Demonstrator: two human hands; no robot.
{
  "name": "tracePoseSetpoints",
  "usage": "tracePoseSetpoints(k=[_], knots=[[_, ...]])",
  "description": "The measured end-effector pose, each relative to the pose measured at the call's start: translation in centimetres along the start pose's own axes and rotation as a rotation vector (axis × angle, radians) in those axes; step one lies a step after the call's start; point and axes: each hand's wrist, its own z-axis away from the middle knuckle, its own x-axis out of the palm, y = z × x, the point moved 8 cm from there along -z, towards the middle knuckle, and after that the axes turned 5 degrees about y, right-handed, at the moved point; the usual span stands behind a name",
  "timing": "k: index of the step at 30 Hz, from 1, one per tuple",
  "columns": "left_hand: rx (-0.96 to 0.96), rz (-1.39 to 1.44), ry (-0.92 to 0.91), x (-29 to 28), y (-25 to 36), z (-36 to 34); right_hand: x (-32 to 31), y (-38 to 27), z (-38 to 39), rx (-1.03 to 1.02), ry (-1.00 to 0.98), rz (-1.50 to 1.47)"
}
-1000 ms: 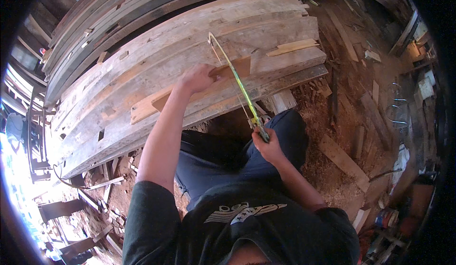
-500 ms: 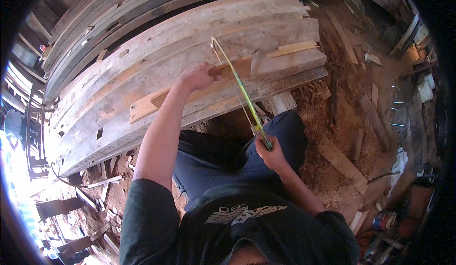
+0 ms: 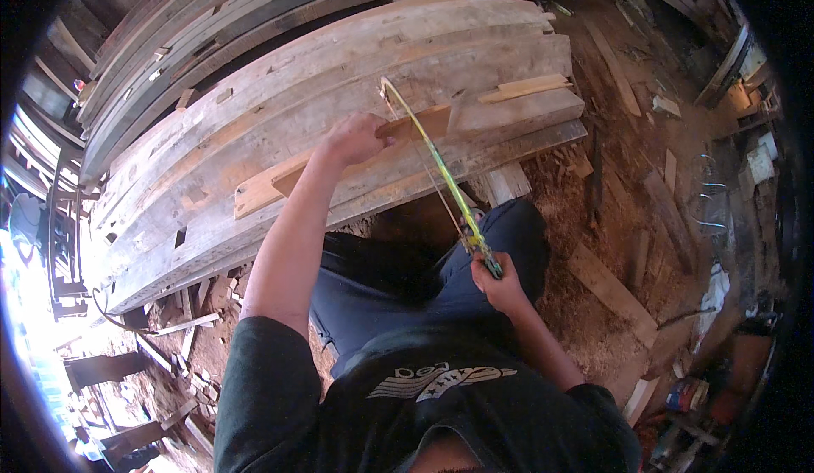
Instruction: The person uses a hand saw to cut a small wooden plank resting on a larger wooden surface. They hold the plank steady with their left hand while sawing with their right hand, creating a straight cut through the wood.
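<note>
The person's left hand (image 3: 360, 136) is clasped around a brown board (image 3: 434, 122) on top of the bench (image 3: 297, 117); the right hand (image 3: 500, 281) is wrapped around the handle of a saw (image 3: 440, 166), off the bench's near edge. The blade seems to cross the board just beside the left fingers. Good sawing here calls for firm holding against the bench, fingers clear, and long, even strokes without twisting.
</note>
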Motion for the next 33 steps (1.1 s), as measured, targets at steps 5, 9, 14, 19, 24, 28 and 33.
tracePoseSetpoints(k=[5,9,14,19,24,28,33], knots=[[0.015,-0.044,0.039,0.0,0.3,0.5,1.9,-0.5,-1.4,0.015,-0.147,-0.024],[-0.042,0.02,-0.032,-0.6,0.3,0.3,0.9,0.0,0.2,0.042,-0.099,0.043],[-0.071,-0.007,-0.035,-0.8,0.4,1.0,-0.6,-0.4,1.5,-0.083,-0.046,0.025],[-0.055,0.084,-0.01,-0.7,-0.4,0.3,2.2,-1.1,-2.4,-0.052,-0.167,0.034],[-0.04,0.098,-0.044,-0.7,-0.8,-0.3,-0.3,-1.1,3.2,0.01,-0.141,0.108],[-0.033,0.01,-0.055,-0.3,-0.4,0.3,0.2,-3.7,2.0,-0.114,-0.013,0.013],[-0.052,0.05,-0.012,-0.5,-1.0,0.0,2.5,-4.2,0.5,-0.161,-0.087,-0.043]])
